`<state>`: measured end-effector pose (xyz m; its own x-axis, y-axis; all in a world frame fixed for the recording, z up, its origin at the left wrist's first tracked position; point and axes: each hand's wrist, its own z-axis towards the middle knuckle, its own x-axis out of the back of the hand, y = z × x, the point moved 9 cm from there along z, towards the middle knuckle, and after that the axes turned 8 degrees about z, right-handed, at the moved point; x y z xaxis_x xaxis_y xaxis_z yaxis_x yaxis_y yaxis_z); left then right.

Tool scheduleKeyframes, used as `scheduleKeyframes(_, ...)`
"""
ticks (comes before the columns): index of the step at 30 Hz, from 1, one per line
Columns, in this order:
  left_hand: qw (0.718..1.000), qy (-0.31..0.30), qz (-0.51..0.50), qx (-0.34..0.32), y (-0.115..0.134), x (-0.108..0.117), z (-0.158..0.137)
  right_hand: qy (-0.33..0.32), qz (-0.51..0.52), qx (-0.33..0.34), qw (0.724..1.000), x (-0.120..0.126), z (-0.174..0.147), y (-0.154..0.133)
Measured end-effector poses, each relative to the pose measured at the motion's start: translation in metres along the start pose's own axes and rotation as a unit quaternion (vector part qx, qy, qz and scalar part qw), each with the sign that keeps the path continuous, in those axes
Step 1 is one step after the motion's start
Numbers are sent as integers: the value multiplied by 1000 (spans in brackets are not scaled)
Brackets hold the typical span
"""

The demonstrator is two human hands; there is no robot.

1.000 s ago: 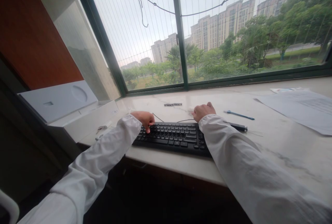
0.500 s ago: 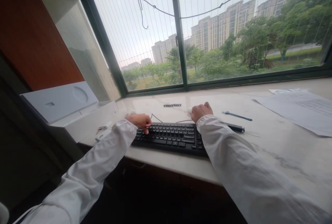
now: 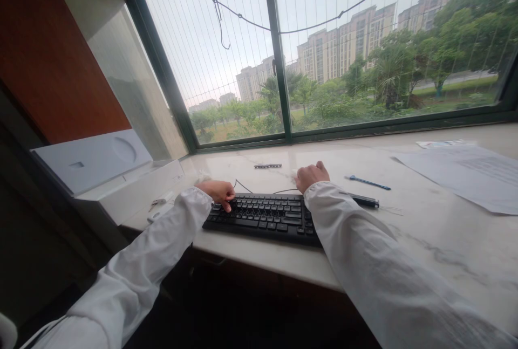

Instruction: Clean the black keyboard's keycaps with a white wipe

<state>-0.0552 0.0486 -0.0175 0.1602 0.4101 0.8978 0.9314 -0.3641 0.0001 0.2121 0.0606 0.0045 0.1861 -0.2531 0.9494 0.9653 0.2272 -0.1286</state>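
Observation:
A black keyboard lies along the front edge of the marble-patterned surface, its right end partly hidden by my right sleeve. One row of its keys looks different, as if bare of caps. My left hand rests at the upper left keys, fingers curled in and thumb pointing down; whatever they grip, if anything, is hidden. Just beyond the keyboard's far right edge, my right hand is closed, next to a small whitish bit that I cannot identify. Behind the keyboard lie small dark pieces in a row, resembling keycaps.
On the right are a thin blue stick tool, a black-handled tool with thin wires and papers. An open white box stands left, near small white items. A window backs the surface.
The whole view has shifted slightly. Both hands keep nearly the same places and poses over the keyboard.

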Motion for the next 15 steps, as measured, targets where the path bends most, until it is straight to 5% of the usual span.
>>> scheduleKeyframes(6, 998, -13, -61, -20, -10, 19, -1, 23, -18, -5, 1000, 9, -2, 1)
scheduleKeyframes(9, 995, 68, -59, -38, -18, 54, 9, 23, -20, -16, 999, 10, -2, 3)
scheduleKeyframes(12, 985, 168, 23, 17, -34, 88, 32, 13, -17, -24, 999, 7, -1, 6)
scheduleKeyframes(15, 976, 206, 45, 52, -42, 101, 68, 4, -11, -31, 999, 4, 0, 9)
